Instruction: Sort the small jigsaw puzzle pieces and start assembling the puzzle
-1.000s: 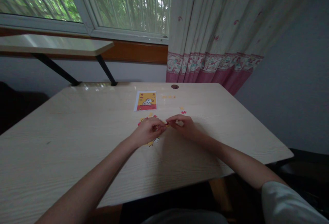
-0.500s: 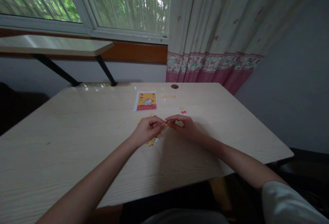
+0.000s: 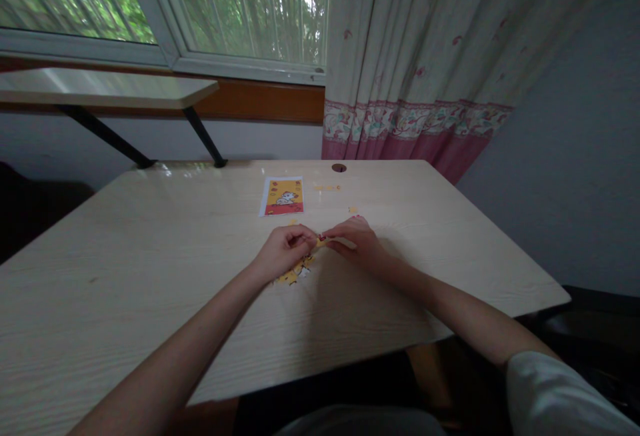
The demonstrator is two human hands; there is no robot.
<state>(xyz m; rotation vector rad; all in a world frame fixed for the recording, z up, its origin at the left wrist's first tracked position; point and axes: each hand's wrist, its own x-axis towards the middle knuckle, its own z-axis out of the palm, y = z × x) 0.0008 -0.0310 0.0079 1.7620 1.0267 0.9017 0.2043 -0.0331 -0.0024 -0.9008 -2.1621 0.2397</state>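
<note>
A small yellow-and-red puzzle piece [image 3: 321, 239] is pinched between my two hands above the table. My left hand [image 3: 286, 247] has thumb and forefinger closed at its left side. From the right, the fingertips of my right hand [image 3: 356, 241] close on the same piece. A loose pile of yellow and white puzzle pieces [image 3: 291, 276] lies under and beside my left hand, which partly hides it. Just beyond my right hand lies a single yellow piece [image 3: 353, 209]. Farther back is a short row of joined yellow pieces [image 3: 327, 188].
A printed picture card [image 3: 284, 197] with a white cartoon animal on yellow and red lies behind the pile. The pale wooden table [image 3: 475, 256] has a round cable hole [image 3: 339, 168] at its back edge. A raised shelf [image 3: 115, 89] stands back left; a curtain [image 3: 400, 116] hangs behind.
My right hand has turned slightly and now covers the red piece that showed beyond it. The piece between my hands shows more of its face.
</note>
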